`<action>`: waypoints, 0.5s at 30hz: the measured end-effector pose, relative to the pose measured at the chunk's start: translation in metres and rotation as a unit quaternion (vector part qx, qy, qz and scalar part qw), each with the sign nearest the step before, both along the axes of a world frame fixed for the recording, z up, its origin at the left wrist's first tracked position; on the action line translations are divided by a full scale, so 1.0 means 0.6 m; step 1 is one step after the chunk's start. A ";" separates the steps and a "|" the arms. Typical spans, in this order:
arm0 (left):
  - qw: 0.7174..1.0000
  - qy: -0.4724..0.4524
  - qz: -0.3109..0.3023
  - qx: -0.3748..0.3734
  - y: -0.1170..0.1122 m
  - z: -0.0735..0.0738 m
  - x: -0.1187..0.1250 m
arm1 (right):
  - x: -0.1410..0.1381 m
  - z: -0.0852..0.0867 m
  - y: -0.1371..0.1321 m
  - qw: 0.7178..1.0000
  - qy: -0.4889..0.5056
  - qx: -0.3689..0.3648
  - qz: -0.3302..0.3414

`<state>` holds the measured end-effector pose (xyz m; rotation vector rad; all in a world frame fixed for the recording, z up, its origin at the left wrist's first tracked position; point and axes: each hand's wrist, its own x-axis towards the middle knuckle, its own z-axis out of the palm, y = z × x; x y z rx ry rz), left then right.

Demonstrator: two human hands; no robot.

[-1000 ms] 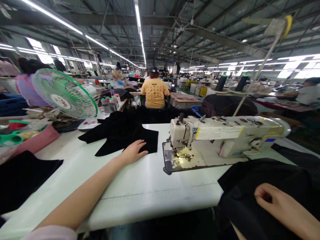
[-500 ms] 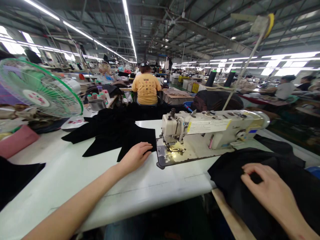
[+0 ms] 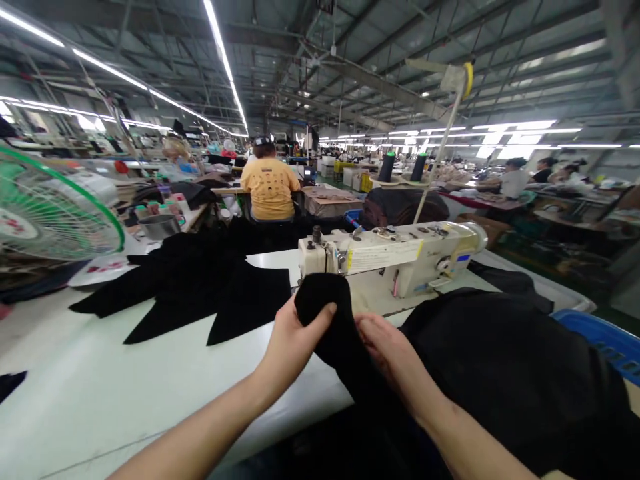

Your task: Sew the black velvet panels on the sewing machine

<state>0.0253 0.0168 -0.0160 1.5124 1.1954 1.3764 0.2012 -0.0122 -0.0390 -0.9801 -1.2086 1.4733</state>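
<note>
Both my hands hold up a piece of black fabric (image 3: 327, 307) in front of the white sewing machine (image 3: 395, 257). My left hand (image 3: 295, 340) is closed on its left side, thumb over the cloth. My right hand (image 3: 387, 347) pinches it just to the right. The fabric runs down and to the right into a larger black heap (image 3: 505, 373) at the table's right end. Flat black cut pieces (image 3: 200, 293) lie on the white table (image 3: 125, 393) left of the machine.
A green-caged fan (image 3: 45, 213) stands at the left edge. A blue bin (image 3: 600, 337) sits at the right. A person in a yellow shirt (image 3: 270, 187) sits with their back to me at the station ahead. Thread cones (image 3: 403, 167) stand behind the machine. Other workers sit far right.
My left hand left the flat black pieces and came right. My right hand lifted fabric from the heap, and both hands now grip it together in front of the machine. The view turned right.
</note>
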 end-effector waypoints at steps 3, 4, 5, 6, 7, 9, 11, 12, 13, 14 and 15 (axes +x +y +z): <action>0.995 -0.004 0.087 0.049 0.011 0.030 -0.018 | 0.009 0.001 -0.031 0.987 -0.054 0.147 -0.021; 0.994 -0.006 0.097 0.057 0.011 0.040 -0.023 | 0.010 0.000 -0.042 0.982 -0.076 0.174 -0.008; 0.993 -0.015 0.103 0.061 0.009 0.049 -0.028 | 0.010 0.000 -0.053 0.978 -0.092 0.188 -0.002; 0.993 -0.031 0.102 0.059 0.007 0.056 -0.033 | 0.010 0.001 -0.060 0.978 -0.103 0.183 -0.006; 0.993 -0.050 0.096 0.052 0.006 0.063 -0.038 | 0.009 0.002 -0.063 0.979 -0.111 0.167 -0.022; 0.995 -0.082 0.061 0.025 0.006 0.076 -0.051 | 0.012 0.011 -0.053 0.978 -0.128 0.141 -0.091; 0.997 -0.078 0.014 -0.001 0.015 0.094 -0.067 | 0.023 0.030 -0.025 0.964 -0.155 0.143 -0.163; 0.998 -0.065 -0.006 -0.003 0.021 0.105 -0.075 | 0.031 0.044 -0.007 0.955 -0.171 0.160 -0.184; 0.999 -0.047 -0.018 0.003 0.027 0.119 -0.082 | 0.040 0.059 0.012 0.945 -0.184 0.184 -0.199; 0.999 -0.026 -0.022 0.019 0.033 0.135 -0.088 | 0.049 0.076 0.029 0.935 -0.197 0.209 -0.209; 0.999 -0.003 -0.021 0.041 0.038 0.153 -0.093 | 0.057 0.093 0.043 0.922 -0.208 0.240 -0.219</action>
